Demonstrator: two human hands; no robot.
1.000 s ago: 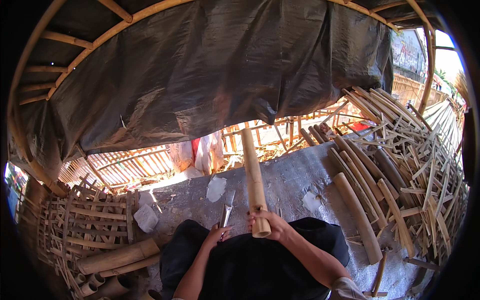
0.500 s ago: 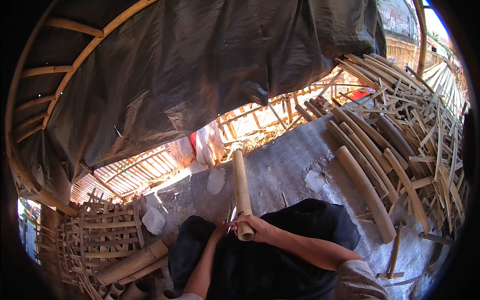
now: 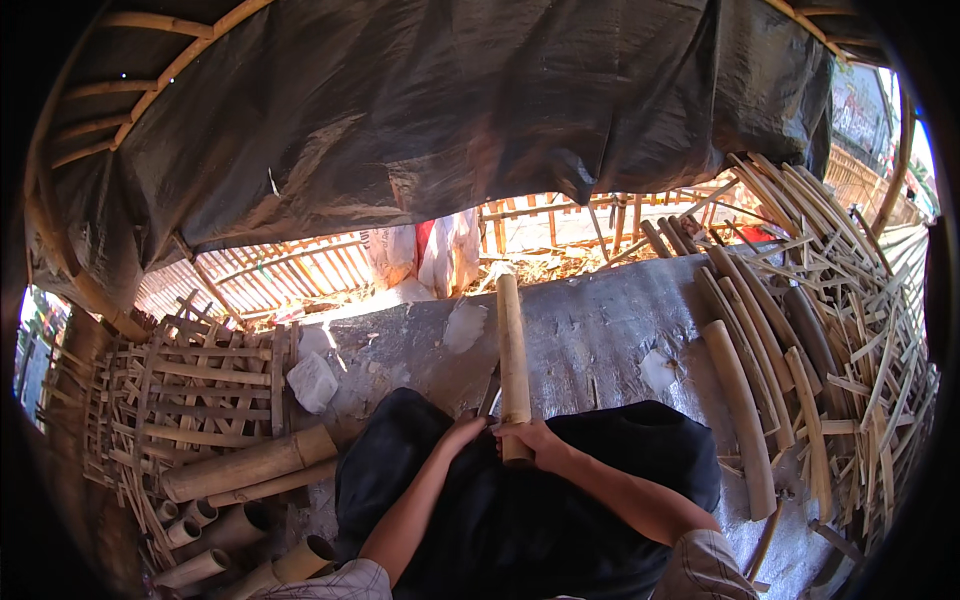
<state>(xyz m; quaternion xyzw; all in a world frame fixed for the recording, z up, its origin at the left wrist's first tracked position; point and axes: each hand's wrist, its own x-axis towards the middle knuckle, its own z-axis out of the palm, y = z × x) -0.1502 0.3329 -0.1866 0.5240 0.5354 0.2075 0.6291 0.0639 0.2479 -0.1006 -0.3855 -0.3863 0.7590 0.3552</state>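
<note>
Between my knees a pale bamboo tube stands out away from me, its open end toward my lap. Near that end my right hand is closed round it. Close beside it on the left, my left hand is closed on a knife, whose dark narrow blade points away alongside the tube. The knife's handle is hidden in the fingers. Dark cloth covers my lap and knees under both hands.
Split bamboo lengths lie on the grey sheet at the right, beside heaped thin strips. On the left are a slatted bamboo frame, a white lump and thick bamboo tubes. A black tarp hangs ahead.
The view has turned, so the surroundings sit differently in the picture. The knife's blade now shows more plainly, tilted away beside the tube. My right hand keeps its hold near the tube's near end.
</note>
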